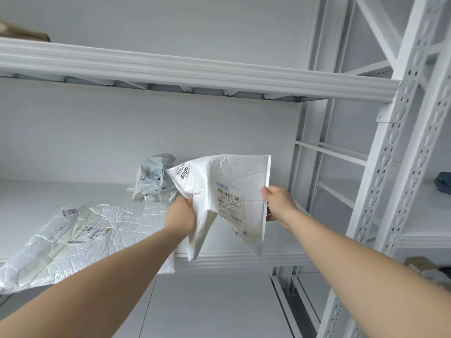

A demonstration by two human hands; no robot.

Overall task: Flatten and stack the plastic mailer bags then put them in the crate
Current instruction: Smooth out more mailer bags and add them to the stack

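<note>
I'm looking into a white metal rack (400, 132) against a pale wall. Its middle shelf (48, 191) lies in front of me and the next shelf's beam (195, 71) crosses overhead. A flattened white mailer (97, 240) lies on the shelf at the left, its near corner hanging over the front edge. Further back sits a crumpled grey mailer (153, 181).

Both my arms reach forward and up. My left hand (180, 218) has its fingers curled round the bunched left side of a white bubble mailer (234, 181). My right hand (280, 206) pinches its right edge, thumb on the near face. The bag hangs in the air between them above the shelf's front edge, creased and folded on the left, with its shipping label (228, 203) towards me.
</note>
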